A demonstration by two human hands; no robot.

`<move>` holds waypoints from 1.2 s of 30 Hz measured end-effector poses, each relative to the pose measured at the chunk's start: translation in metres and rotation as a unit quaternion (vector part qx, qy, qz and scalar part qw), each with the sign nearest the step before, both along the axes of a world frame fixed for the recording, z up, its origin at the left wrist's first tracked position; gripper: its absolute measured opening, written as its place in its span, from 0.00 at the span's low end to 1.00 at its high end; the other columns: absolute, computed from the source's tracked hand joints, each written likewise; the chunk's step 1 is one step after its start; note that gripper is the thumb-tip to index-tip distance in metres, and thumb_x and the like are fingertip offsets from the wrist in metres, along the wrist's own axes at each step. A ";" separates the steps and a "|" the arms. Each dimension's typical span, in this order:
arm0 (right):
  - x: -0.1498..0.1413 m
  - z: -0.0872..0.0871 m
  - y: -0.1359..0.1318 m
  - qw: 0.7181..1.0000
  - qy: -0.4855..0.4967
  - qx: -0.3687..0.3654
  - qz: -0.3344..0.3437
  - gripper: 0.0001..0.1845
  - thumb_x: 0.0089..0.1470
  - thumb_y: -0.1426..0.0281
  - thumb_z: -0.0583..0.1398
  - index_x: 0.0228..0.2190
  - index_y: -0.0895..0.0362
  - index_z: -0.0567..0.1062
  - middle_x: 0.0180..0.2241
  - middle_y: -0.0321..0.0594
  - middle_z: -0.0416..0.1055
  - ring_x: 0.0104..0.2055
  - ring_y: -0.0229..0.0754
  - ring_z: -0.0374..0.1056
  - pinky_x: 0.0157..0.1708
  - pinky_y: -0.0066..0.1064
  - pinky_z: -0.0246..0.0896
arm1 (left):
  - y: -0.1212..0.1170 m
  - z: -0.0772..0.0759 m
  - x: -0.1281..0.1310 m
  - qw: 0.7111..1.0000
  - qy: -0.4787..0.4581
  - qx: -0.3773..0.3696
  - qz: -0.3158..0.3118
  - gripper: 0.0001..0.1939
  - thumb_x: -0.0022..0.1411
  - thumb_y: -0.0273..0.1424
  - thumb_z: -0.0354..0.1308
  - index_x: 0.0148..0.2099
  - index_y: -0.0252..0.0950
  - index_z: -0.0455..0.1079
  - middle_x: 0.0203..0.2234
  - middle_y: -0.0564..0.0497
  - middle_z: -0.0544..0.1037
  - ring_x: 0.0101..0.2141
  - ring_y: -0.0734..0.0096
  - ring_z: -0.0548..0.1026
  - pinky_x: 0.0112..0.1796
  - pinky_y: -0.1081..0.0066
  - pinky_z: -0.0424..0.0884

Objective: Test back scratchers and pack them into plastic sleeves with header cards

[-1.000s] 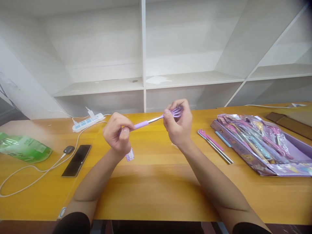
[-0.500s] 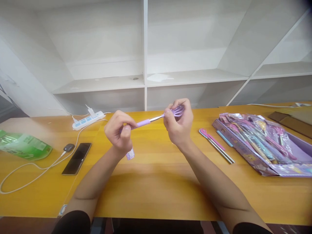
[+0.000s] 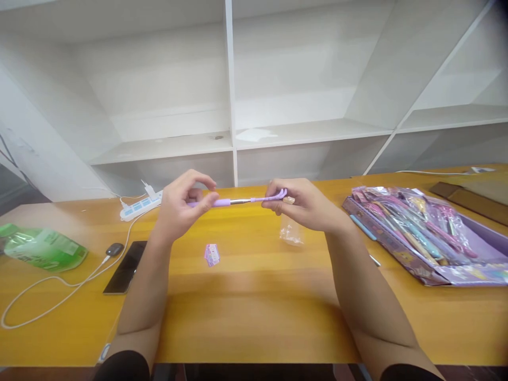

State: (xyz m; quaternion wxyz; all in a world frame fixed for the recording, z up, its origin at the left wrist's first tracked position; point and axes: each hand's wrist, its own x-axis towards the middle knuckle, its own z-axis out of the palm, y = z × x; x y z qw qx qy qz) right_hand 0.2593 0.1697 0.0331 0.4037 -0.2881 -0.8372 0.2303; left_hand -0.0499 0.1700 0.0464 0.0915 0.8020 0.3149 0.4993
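A purple telescopic back scratcher hangs level above the wooden table, held at both ends. My left hand pinches its purple grip between thumb and fingers. My right hand is closed round the claw-shaped head, whose prongs stick out at the thumb. A short silver shaft shows between the two hands. Below them on the table lie a small purple-and-white tag and a crumpled clear plastic wrapper.
An open purple box of wrapped scratchers stands at the right. At the left lie a black phone, a white cable, a white power strip and a green packet. White shelves stand behind the table.
Both hands have spread apart and the scratcher now lies level instead of tilted up to the right. My right forearm now covers the loose scratchers by the box. The clear wrapper has come into view.
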 end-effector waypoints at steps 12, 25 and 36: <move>-0.014 -0.010 0.012 0.982 -0.039 0.160 -0.089 0.24 0.71 0.58 0.64 0.64 0.47 0.71 0.53 0.47 0.72 0.45 0.45 0.75 0.45 0.37 0.71 | -0.012 0.008 -0.003 0.961 0.269 -0.006 0.068 0.17 0.78 0.46 0.57 0.44 0.42 0.81 0.34 0.53 0.86 0.30 0.71 0.78 0.32 0.72 0.67; -0.054 -0.029 0.010 0.910 -0.192 0.312 -0.196 0.12 0.73 0.73 0.55 0.37 0.57 0.77 0.36 0.44 0.74 0.36 0.46 0.63 0.38 0.36 0.53 | -0.017 -0.017 0.027 0.911 0.371 0.055 0.171 0.16 0.82 0.36 0.48 0.41 0.38 0.70 0.31 0.51 0.77 0.27 0.69 0.73 0.28 0.67 0.56; -0.057 -0.036 0.017 0.886 -0.263 0.267 -0.273 0.15 0.65 0.77 0.59 0.25 0.56 0.72 0.24 0.40 0.70 0.27 0.42 0.58 0.32 0.36 0.41 | -0.010 -0.027 0.044 0.897 0.375 0.115 0.207 0.20 0.82 0.40 0.50 0.36 0.39 0.70 0.27 0.51 0.70 0.27 0.66 0.66 0.27 0.64 0.47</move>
